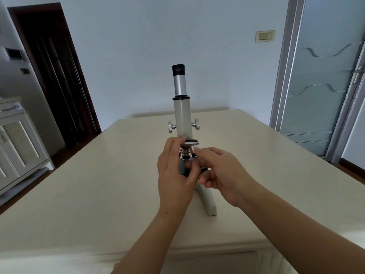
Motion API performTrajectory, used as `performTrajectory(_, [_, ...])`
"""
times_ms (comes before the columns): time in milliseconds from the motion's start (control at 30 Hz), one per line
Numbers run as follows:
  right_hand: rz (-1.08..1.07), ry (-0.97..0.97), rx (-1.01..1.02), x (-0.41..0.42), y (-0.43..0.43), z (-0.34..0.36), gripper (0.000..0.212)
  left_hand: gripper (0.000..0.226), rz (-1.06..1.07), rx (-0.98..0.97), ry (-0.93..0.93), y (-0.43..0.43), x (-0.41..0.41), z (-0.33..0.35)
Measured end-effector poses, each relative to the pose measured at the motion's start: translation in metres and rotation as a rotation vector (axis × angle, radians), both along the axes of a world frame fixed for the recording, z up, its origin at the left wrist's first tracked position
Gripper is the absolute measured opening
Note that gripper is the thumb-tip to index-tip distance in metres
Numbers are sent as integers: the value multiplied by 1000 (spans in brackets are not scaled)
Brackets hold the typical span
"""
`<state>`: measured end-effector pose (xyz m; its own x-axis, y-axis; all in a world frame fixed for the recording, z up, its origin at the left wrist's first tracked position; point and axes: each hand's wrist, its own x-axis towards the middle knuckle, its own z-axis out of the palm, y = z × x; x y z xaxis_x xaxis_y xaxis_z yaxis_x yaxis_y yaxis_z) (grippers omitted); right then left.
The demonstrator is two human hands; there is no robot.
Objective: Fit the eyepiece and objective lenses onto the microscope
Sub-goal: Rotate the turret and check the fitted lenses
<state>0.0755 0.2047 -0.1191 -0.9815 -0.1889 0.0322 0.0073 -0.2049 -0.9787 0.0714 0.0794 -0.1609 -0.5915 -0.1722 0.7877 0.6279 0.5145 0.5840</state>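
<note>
A white microscope (182, 115) stands upright in the middle of a cream table (98, 175). A black-topped eyepiece (178, 71) sits in the top of its tube. Under the tube, objective lenses (186, 153) hang from the black nosepiece (191, 142). My left hand (174, 175) is curled around the nosepiece area from the left, thumb near the lower end of an objective. My right hand (221, 171) reaches in from the right, and its fingertips pinch an objective at the nosepiece's right side. The stage is mostly hidden behind my hands.
The microscope's white base (207, 202) juts toward me on the table. A dark doorway (55, 76) is at the back left, a white cabinet (17, 147) at the far left, and a frosted glass door (324, 76) at the right.
</note>
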Motion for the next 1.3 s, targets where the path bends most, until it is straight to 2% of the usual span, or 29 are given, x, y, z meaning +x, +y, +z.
performTrajectory(133, [14, -16, -14, 0, 0, 0, 28, 57, 11, 5, 0, 0, 0, -1])
performTrajectory(333, [-13, 9, 9, 0, -1, 0, 34, 52, -17, 13, -3, 0, -2, -1])
performTrajectory(567, [-1, 3, 1, 0, 0, 0, 23, 52, -1, -16, 28, 0, -3, 0])
performTrajectory(867, [-10, 11, 1, -1, -1, -2, 30, 49, 5, -20, 4, 0, -6, -4])
performTrajectory(1033, [11, 4, -4, -2, 0, -2, 25, 50, 11, -10, 3, 0, -5, -3])
performTrajectory(1300, [17, -15, -2, -1, 1, -1, 33, 51, 16, -14, 9, 0, -5, -4])
